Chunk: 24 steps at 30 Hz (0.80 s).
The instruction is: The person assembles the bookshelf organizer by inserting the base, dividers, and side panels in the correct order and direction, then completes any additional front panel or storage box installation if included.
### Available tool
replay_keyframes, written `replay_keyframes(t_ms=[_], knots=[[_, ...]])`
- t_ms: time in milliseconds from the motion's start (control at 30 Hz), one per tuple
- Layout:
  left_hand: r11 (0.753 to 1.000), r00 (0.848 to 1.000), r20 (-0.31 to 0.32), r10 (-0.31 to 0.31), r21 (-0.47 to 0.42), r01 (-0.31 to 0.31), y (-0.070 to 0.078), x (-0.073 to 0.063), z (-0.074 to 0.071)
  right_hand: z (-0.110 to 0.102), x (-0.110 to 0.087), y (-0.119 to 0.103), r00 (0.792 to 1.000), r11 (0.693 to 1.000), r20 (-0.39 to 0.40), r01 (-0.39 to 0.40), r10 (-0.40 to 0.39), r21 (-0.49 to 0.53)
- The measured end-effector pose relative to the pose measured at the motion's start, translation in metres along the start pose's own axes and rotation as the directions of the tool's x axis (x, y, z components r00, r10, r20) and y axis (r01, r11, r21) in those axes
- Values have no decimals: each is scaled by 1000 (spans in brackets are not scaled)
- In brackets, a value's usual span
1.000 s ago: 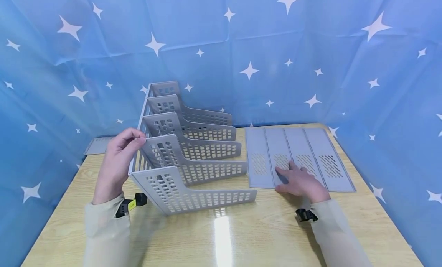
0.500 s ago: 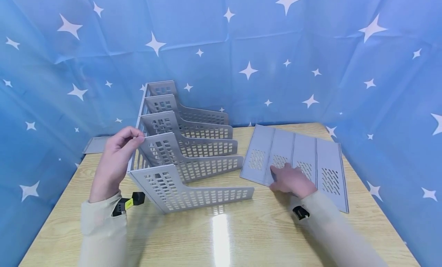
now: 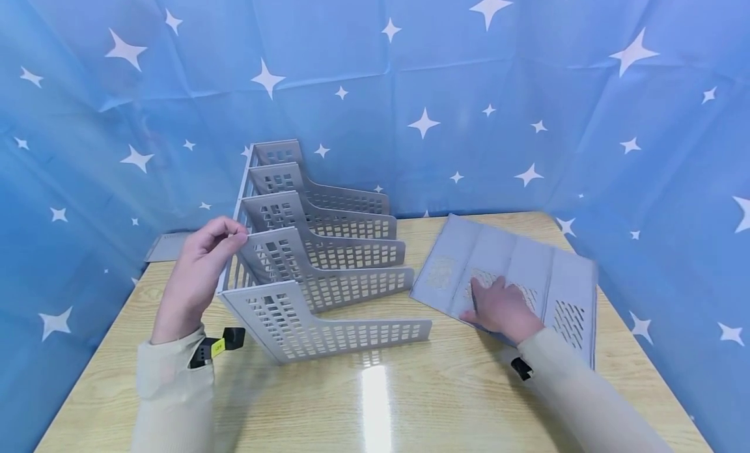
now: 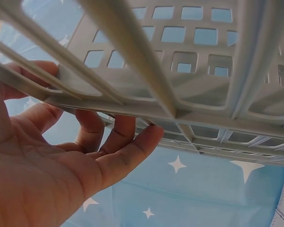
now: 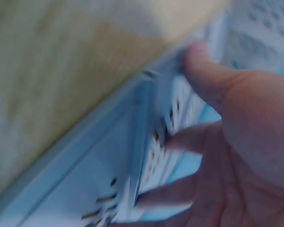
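A grey plastic file rack (image 3: 363,339) with several perforated dividers stands upright left of centre on the table. My left hand (image 3: 196,271) holds its slatted side by the top edge, between thumb and curled fingers; in the left wrist view the left hand (image 4: 80,161) has its fingertips around a rail (image 4: 156,109). To the right, a flat grey panel (image 3: 524,264) of several hinged strips with slots lies askew. My right hand (image 3: 505,308) rests on it with spread fingers, the thumb by its near edge. The right wrist view is blurred; there the right hand (image 5: 227,142) touches the panel (image 5: 85,175).
Another flat grey piece (image 3: 166,247) lies at the back left, partly hidden behind the left hand. The wooden table (image 3: 363,414) reaches back to a blue curtain (image 3: 351,62) with white stars. Light glares on the tabletop in front of the rack.
The panel has turned clockwise under my right hand, its near right corner swinging toward me. The rack and my left hand have stayed in place.
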<state>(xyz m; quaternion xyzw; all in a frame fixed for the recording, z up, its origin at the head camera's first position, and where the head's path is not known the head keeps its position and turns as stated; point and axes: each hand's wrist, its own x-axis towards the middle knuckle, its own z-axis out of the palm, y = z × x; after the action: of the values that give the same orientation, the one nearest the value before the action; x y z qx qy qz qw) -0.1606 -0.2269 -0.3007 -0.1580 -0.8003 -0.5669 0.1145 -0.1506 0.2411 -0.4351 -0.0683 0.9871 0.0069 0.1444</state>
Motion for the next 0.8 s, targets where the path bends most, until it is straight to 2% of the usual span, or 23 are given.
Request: replay_keyframes(t_ms=[67, 167, 300, 400, 467, 600, 700, 800], knots=[[1000, 1000, 0, 2, -4, -2, 0, -1, -1, 1, 1, -7, 1000, 998, -16, -27, 27, -59], [1000, 1000, -2, 9, 3, -9, 0, -1, -1, -1, 7, -18, 995, 992, -7, -96, 96, -80], [1000, 1000, 8, 10, -1, -10, 1, -1, -3, -7, 22, -33, 980, 981, 49, -193, 194, -28], [999, 1000, 15, 4, -34, -4, 0, -1, -4, -12, 37, -38, 976, 977, 73, -211, 207, 39], [999, 1000, 17, 4, -42, -3, 0, -1, -4, -18, 47, -37, 978, 976, 90, -198, 190, 94], [1000, 1000, 16, 4, -26, -4, 0, 1, -1, -33, 64, -28, 973, 963, 175, -182, 148, 198], [999, 1000, 9, 0, -33, 0, 0, 1, 1, -42, 64, -16, 978, 955, 204, -104, 47, 278], [999, 1000, 4, -3, -50, 3, -1, 1, 1, -45, 52, -1, 977, 950, 194, 19, -83, 312]])
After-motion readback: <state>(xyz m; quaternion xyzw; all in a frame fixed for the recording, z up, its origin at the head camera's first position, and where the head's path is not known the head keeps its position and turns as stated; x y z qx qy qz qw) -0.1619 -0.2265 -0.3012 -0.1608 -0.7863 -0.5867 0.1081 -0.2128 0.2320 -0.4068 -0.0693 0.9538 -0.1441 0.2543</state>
